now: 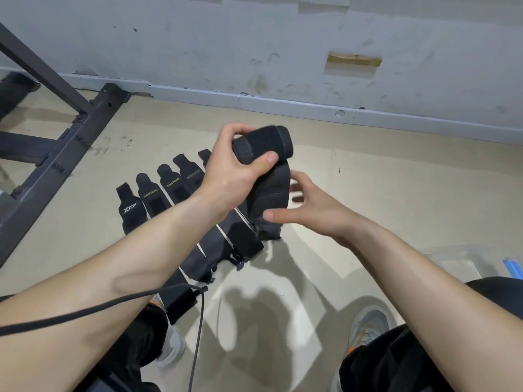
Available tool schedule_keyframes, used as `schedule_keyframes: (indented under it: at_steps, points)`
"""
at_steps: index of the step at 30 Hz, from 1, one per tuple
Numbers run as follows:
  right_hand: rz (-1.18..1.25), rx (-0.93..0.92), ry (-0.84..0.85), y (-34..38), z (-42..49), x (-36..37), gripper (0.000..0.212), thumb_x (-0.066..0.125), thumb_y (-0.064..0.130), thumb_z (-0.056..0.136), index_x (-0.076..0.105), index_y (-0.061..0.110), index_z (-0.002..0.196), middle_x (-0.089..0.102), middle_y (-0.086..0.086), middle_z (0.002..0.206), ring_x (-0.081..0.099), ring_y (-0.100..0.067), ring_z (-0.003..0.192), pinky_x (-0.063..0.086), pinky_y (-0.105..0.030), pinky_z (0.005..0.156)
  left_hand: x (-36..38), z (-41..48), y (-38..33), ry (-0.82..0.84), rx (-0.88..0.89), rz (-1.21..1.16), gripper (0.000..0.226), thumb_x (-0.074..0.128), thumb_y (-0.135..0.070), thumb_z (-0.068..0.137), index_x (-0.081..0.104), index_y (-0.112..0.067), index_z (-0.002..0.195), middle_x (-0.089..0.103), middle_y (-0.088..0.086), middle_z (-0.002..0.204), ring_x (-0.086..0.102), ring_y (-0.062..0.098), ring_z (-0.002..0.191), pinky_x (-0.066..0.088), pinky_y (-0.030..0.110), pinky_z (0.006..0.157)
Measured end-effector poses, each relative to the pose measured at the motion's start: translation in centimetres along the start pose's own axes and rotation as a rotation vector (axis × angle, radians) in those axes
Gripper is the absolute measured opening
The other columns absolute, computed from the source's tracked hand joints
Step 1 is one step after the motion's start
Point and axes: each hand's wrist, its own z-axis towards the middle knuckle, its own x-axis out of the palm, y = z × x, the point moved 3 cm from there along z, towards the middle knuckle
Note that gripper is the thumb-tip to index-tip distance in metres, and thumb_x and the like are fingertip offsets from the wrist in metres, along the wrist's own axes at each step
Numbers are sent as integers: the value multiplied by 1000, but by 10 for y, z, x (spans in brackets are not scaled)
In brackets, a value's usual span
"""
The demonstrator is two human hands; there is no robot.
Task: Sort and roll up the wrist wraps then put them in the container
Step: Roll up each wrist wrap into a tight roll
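1. The wrist wrap is up in the air over the floor, in front of the foot of the wall. It is mostly coiled into a thick black roll. Its loose tail hangs from the roll down toward the floor.
2. The left hand grips the roll, with fingers over the top and the thumb pressed across the front. That clamp seems meant to stop the coil springing open while the rest is wound on.
3. The right hand is spread and relaxed. Its straight thumb lies against the lower tail, and its blurred fingers sit beside the fabric without closing on it. It looks placed to guide and tension the tail.
4. A row of wraps lies flat on the floor below the left wrist, side by side with the printed labels up. More dark strips run on under the forearm. Laid out like this, they appear sorted and waiting their turn.
5. The container, pale and translucent, sits on the floor just beyond the right forearm. That is probably close enough for finished rolls to be dropped in.
6. A dark metal frame stands to the left, and a black cable crosses the left forearm.
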Motion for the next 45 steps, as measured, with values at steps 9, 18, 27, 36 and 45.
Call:
schedule_keyframes:
  at_steps: [9, 18, 27, 36, 45]
  points:
    - [175, -94, -195, 18, 5, -12, 61, 53, 83, 77, 61, 34, 111, 73, 15, 104, 70, -7, 96, 55, -37, 84, 17, -13, 5, 242, 67, 78, 50, 85, -11, 74, 61, -28, 114, 69, 6, 110, 68, 17, 98, 58, 37, 91]
    - [255, -220, -274, 19, 4, -11, 43, 64, 59, 88, 59, 21, 106, 73, 10, 98, 71, -17, 101, 54, -50, 99, 24, -15, 18, 236, -256, -168, 71, 90, -18, 70, 57, -13, 132, 76, 7, 112, 74, 23, 106, 58, 42, 94]
    - [187, -324, -206, 23, 0, -9, 26, 66, 21, 100, 52, 21, 121, 65, 15, 93, 62, -5, 85, 53, -28, 77, 17, -12, 4, 293, -394, -364, 38, 61, -31, 100, 66, 0, 122, 73, 16, 102, 73, 27, 87, 62, 32, 71]
    - [411, -48, -180, 18, 3, -2, 44, 54, 61, 98, 55, 24, 121, 74, 6, 103, 74, -17, 96, 59, -52, 91, 12, -6, 10, 243, -286, -253, 52, 83, -13, 80, 58, -22, 124, 68, 7, 111, 71, 23, 92, 61, 45, 81]
    - [425, -119, -145, 18, 2, 0, 35, 58, 31, 103, 46, 29, 136, 69, -7, 94, 71, -18, 82, 58, -33, 68, 11, -7, 6, 241, -393, -299, 41, 73, -25, 93, 63, -3, 126, 75, 9, 102, 75, 22, 86, 63, 35, 70]
